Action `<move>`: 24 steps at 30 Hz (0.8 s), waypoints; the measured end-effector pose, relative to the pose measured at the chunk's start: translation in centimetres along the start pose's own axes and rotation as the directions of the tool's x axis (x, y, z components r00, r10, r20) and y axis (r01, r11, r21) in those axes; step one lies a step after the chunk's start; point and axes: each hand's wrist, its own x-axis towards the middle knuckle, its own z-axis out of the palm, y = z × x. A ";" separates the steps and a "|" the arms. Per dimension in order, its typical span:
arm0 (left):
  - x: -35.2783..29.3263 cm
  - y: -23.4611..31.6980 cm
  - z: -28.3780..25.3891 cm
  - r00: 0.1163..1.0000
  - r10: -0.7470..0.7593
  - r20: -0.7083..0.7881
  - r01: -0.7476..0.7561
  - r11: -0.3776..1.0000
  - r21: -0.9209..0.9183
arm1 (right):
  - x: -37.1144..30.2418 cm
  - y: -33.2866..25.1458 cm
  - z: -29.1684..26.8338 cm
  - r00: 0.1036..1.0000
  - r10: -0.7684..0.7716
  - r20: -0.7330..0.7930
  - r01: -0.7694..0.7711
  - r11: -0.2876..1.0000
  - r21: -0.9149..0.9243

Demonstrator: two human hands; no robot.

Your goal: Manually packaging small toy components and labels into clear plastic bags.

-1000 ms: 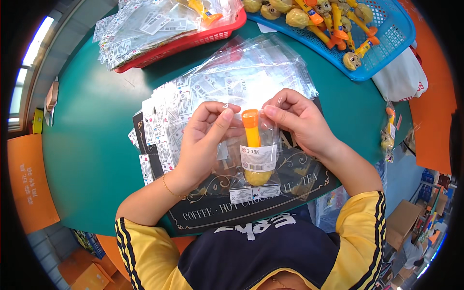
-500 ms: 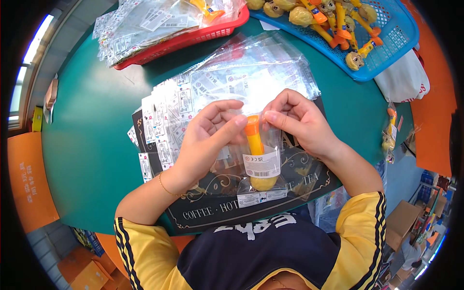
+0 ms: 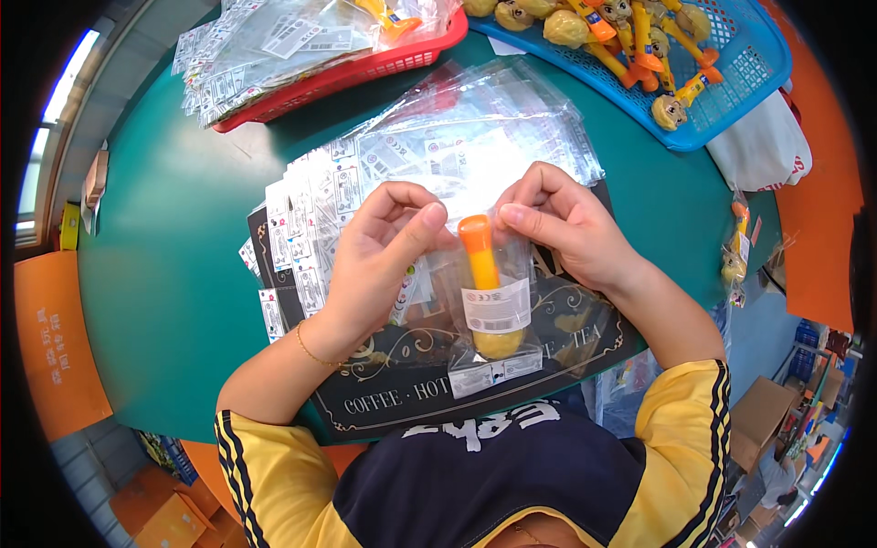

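Note:
A clear plastic bag hangs between my hands above the dark printed mat. Inside it, head down, is a toy figure with an orange foot, a yellow stem and a rounded yellow head; a white label covers part of it. My left hand pinches the bag's upper left edge between thumb and fingers. At the upper right edge, my right hand pinches it the same way. The bag's white printed header strip lies at the end nearest my body. Just beyond my hands is a spread stack of clear bags.
A red basket heaped with clear bags stands at the far left. At the far right, a blue basket holds several similar toys. One bagged toy lies by the right table edge. The table is green.
My left hand has shifted slightly left, away from the toy's foot. The toy and bag have tilted a little, with the header strip turned slightly. My right hand barely moved.

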 end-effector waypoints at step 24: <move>-0.1 -0.1 -0.4 0.996 -0.082 0.026 0.083 0.996 -0.025 | 0.3 -0.4 -0.7 0.999 -0.008 0.048 0.008 1.000 0.003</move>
